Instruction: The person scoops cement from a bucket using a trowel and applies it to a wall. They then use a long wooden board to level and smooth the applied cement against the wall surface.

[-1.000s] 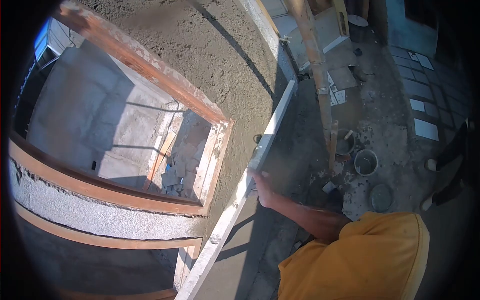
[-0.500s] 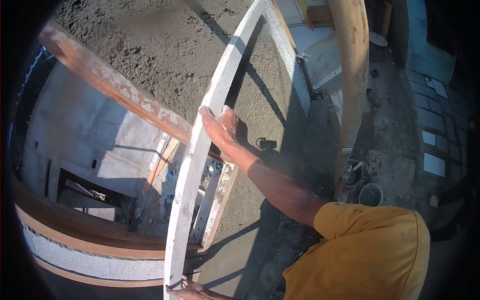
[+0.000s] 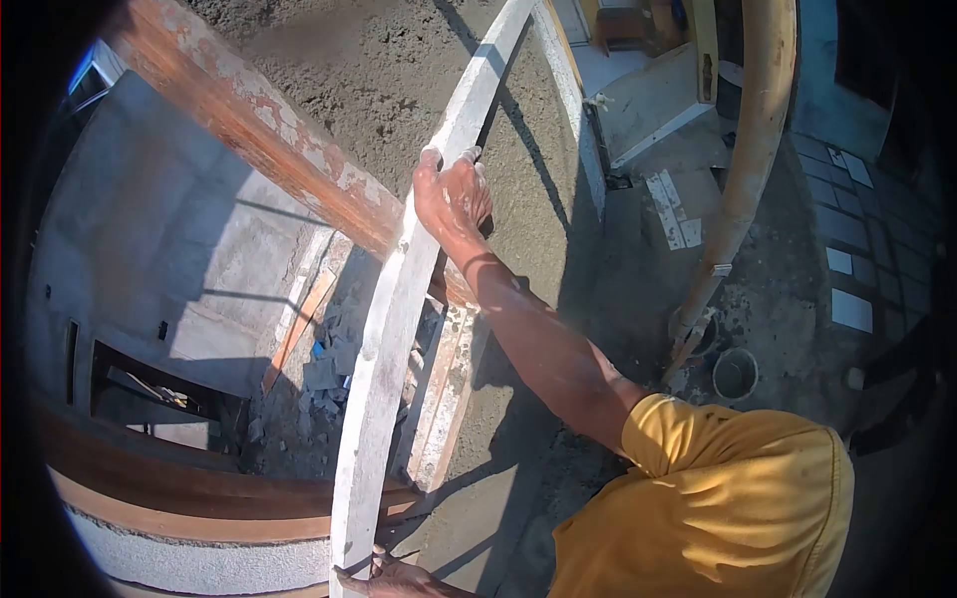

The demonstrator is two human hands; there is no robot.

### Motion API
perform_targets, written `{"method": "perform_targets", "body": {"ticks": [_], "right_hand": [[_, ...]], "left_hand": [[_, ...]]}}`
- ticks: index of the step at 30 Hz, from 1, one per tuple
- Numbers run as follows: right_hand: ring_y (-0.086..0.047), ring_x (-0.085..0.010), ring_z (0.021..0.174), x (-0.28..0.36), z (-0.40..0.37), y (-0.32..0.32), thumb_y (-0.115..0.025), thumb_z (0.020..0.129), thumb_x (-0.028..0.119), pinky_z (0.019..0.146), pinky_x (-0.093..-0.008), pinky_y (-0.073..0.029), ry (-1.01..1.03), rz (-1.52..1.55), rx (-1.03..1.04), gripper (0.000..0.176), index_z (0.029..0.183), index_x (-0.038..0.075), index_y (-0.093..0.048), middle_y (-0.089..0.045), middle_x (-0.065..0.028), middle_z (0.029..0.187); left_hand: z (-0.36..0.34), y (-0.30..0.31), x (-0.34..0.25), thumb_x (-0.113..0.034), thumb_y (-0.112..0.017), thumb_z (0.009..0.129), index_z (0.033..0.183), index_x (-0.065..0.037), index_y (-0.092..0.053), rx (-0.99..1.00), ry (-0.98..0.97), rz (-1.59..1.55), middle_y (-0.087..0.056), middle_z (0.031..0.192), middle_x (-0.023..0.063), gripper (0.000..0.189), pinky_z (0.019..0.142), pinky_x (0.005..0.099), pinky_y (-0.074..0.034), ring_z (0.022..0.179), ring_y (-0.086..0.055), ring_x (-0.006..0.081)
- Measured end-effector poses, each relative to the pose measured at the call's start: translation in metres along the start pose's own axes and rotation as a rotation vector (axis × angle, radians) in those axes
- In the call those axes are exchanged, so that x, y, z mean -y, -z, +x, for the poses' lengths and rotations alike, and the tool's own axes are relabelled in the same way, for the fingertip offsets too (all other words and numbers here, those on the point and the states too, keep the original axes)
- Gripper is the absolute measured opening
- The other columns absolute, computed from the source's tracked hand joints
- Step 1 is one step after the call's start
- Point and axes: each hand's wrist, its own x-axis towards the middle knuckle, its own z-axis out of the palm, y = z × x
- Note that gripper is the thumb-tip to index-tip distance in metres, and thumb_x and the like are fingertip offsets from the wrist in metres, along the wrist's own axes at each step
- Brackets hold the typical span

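Observation:
A long white straightedge (image 3: 384, 309) runs from the top of the view to the bottom edge, lying across a surface of fresh grey plaster (image 3: 533, 130). My right hand (image 3: 454, 199), dusted with white, is closed around it at the upper middle, thumb on one side and fingers on the other. Close to the bottom edge, my left hand (image 3: 394, 576) grips the same straightedge; part of that hand is cut off. A reddish wooden beam (image 3: 269, 120) with flaking paint meets the straightedge just left of my right hand.
A round wooden pole (image 3: 763, 130) rises on the right. Buckets (image 3: 736, 374) stand on the floor beyond it. Rubble (image 3: 324, 384) and a loose board (image 3: 299, 329) lie below on the left. Tiles (image 3: 852, 309) show at far right.
Both hands stay on the straightedge. My right hand and the straightedge have shifted upward past the wooden beam, while the whole view has also turned slightly.

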Motion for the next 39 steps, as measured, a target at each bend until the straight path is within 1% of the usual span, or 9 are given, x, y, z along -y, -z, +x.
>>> {"method": "perform_targets", "body": {"ticks": [2, 9, 12, 14, 22, 32, 33, 35, 39], "right_hand": [[-0.070, -0.0526, 0.117, 0.003, 0.004, 0.017, -0.057, 0.100, 0.047, 0.099, -0.0542, -0.054, -0.054, -0.038, 0.165, 0.088, 0.147, -0.026, -0.044, -0.063, -0.0449, 0.130], [-0.067, -0.0566, 0.119, -0.014, 0.008, 0.013, -0.066, 0.096, 0.047, 0.108, -0.0562, -0.050, 0.077, 0.058, -0.003, 0.068, 0.114, -0.018, -0.070, -0.070, -0.0428, 0.118], [-0.076, -0.0396, 0.095, -0.011, 0.000, 0.015, -0.070, 0.095, 0.043, 0.085, -0.0474, -0.059, -0.044, 0.252, 0.151, 0.060, 0.105, -0.017, -0.073, -0.076, -0.0297, 0.102], [-0.077, -0.0317, 0.093, -0.021, 0.011, 0.013, -0.065, 0.103, 0.031, 0.080, -0.0444, -0.064, -0.083, 0.755, 0.370, 0.047, 0.113, -0.015, -0.070, -0.075, -0.0207, 0.109], [-0.075, -0.0284, 0.094, -0.050, 0.035, 0.024, -0.087, 0.090, 0.023, 0.076, -0.0394, -0.063, -0.060, 0.615, 0.400, 0.049, 0.117, -0.014, -0.071, -0.073, -0.0226, 0.115], [-0.063, -0.0183, 0.084, -0.046, -0.034, 0.037, -0.075, 0.102, 0.028, 0.077, -0.0357, -0.053, -0.012, 0.646, 0.389, 0.045, 0.116, -0.015, -0.070, -0.072, -0.0126, 0.102], [-0.059, -0.0180, 0.083, -0.058, -0.026, 0.031, -0.075, 0.100, 0.032, 0.078, -0.0364, -0.051, 0.093, 0.524, 0.334, 0.050, 0.110, -0.016, -0.069, -0.069, -0.0126, 0.096], [-0.057, -0.0236, 0.081, -0.040, -0.028, 0.035, -0.078, 0.093, 0.047, 0.079, -0.0407, -0.049, 0.025, 0.215, 0.197, 0.063, 0.095, -0.015, -0.068, -0.067, -0.0143, 0.085], [-0.069, -0.0514, 0.114, -0.033, -0.019, 0.021, -0.073, 0.094, 0.054, 0.102, -0.0507, -0.052, 0.017, 0.131, 0.064, 0.078, 0.121, -0.019, -0.068, -0.071, -0.0404, 0.115]], "left_hand": [[0.001, 0.004, 0.001, -0.048, -0.066, 0.104, 0.136, -0.007, -0.059, -0.001, 0.012, -0.002, -0.059, 0.128, 0.0162, 0.052, 0.089, 0.0395, -0.052, 0.118, -0.057, 0.0285], [0.006, 0.016, 0.005, -0.050, -0.068, 0.104, 0.153, -0.009, -0.050, -0.012, 0.139, -0.042, -0.057, 0.125, 0.0189, 0.066, 0.091, 0.0359, -0.056, 0.113, -0.061, 0.0254], [0.010, 0.022, 0.012, -0.044, -0.069, 0.106, 0.148, -0.009, -0.054, -0.076, 0.155, -0.098, -0.053, 0.130, 0.0167, 0.056, 0.089, 0.0387, -0.058, 0.112, -0.060, 0.0234], [0.007, 0.016, 0.005, -0.047, -0.071, 0.104, 0.152, -0.004, -0.052, -0.083, 0.163, -0.110, -0.058, 0.128, 0.0141, 0.067, 0.083, 0.0361, -0.060, 0.105, -0.063, 0.0219], [0.012, -0.009, 0.027, -0.042, -0.066, 0.106, 0.123, 0.003, -0.064, -0.354, -0.089, -0.126, -0.067, 0.104, 0.0087, 0.048, 0.068, 0.0351, -0.056, 0.086, -0.070, 0.0183], [0.034, 0.043, 0.014, -0.055, -0.064, 0.105, 0.148, -0.002, -0.052, -0.247, 0.001, 0.022, -0.058, 0.126, 0.0164, 0.070, 0.103, 0.0436, -0.052, 0.121, -0.061, 0.0305], [0.032, 0.039, 0.004, -0.039, -0.054, 0.112, 0.161, -0.011, -0.042, -0.278, 0.079, 0.039, -0.046, 0.148, 0.0220, 0.058, 0.117, 0.0476, -0.046, 0.139, -0.049, 0.0373], [0.037, 0.051, 0.007, 0.007, -0.061, 0.101, 0.165, -0.007, -0.039, -0.211, 0.007, 0.118, -0.051, 0.154, 0.0253, 0.069, 0.106, 0.0461, -0.057, 0.132, -0.061, 0.0393], [0.036, 0.079, 0.031, -0.008, -0.066, 0.105, 0.165, -0.002, -0.038, 0.019, -0.391, 0.793, -0.058, 0.148, 0.0252, 0.067, 0.102, 0.0481, -0.061, 0.126, -0.067, 0.0345]]}}
